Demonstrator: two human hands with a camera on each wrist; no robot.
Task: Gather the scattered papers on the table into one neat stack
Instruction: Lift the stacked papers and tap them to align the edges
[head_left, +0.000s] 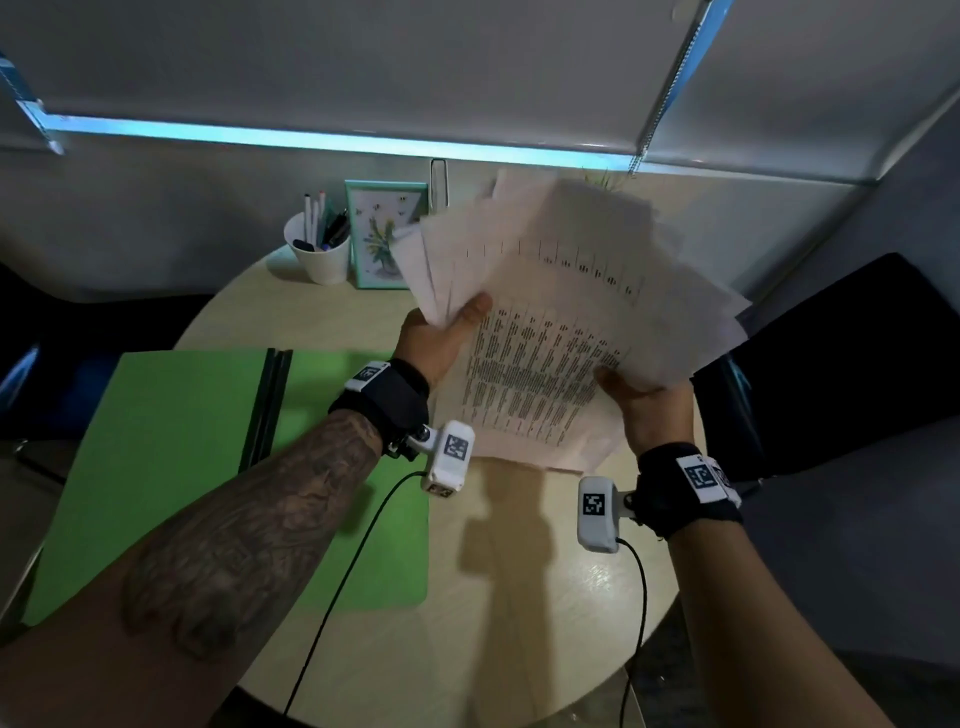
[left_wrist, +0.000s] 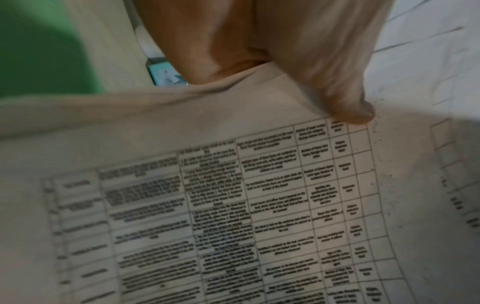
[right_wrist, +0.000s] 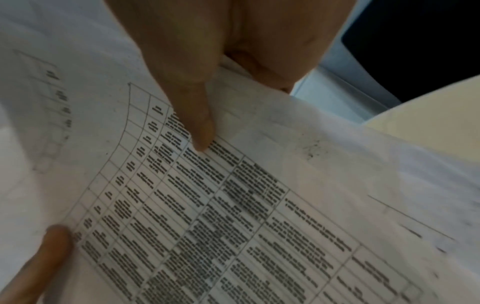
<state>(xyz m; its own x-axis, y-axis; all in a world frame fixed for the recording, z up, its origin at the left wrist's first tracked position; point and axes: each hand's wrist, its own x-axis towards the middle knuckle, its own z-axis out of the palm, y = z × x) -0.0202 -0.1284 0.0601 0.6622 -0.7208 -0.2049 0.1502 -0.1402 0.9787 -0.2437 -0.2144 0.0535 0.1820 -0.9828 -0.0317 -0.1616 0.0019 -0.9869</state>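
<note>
I see both hands pinching the papers (head_left: 561, 322): left hand (head_left: 441, 338), right hand (head_left: 649, 400). Light, floppy, slippery; I'd grip opposite edges.

We see a round, pale wood-grain table (head_left: 519, 597). Across its left side lies an open green folder (head_left: 171, 467) with a dark spine, overhanging the left edge. Near the far edge a white cup (head_left: 322, 260) of pens stands just beside an upright teal picture frame (head_left: 384, 234) showing flowers. Two black cables (head_left: 353, 545) trail over the surface toward the near edge.
</note>
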